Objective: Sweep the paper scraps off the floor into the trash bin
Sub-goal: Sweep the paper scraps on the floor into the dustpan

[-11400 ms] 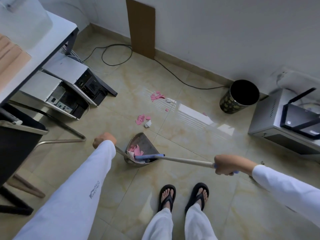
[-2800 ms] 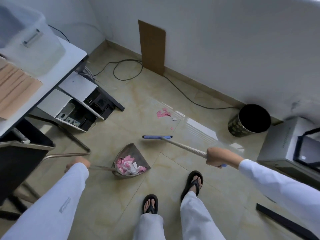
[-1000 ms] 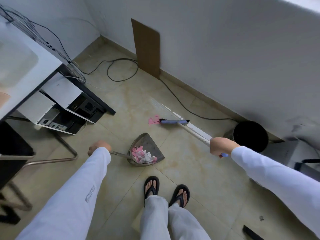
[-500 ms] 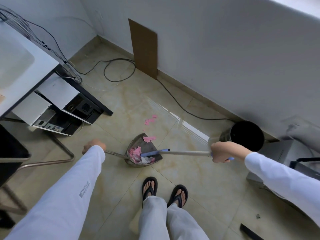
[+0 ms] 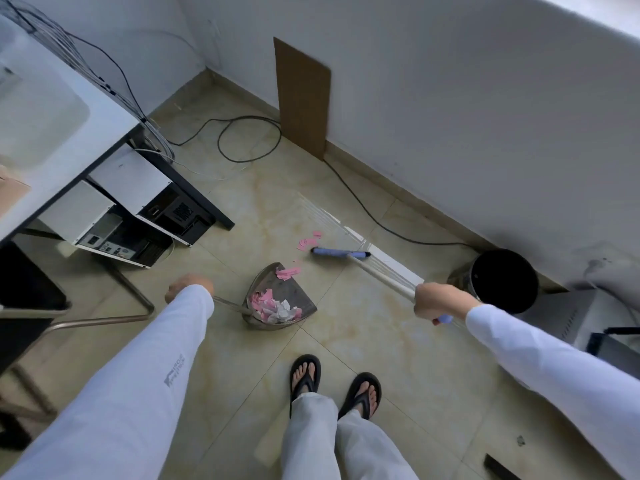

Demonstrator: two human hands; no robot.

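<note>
Two computer towers (image 5: 128,216) are lying under the desk (image 5: 69,133) at the far left. The left hand (image 5: 188,289) is fisting around the handle of the metal dustpan (image 5: 280,299), which is resting on the tiled floor (image 5: 381,358) and holding a heap of pink and white paper scraps (image 5: 273,306). A few loose pink scraps (image 5: 308,242) are lying just beyond its mouth, touching the broom head (image 5: 341,253). The right hand (image 5: 438,303) is clenching the broom handle. Near the wall at the right, the black trash bin (image 5: 502,282) is standing upright.
</note>
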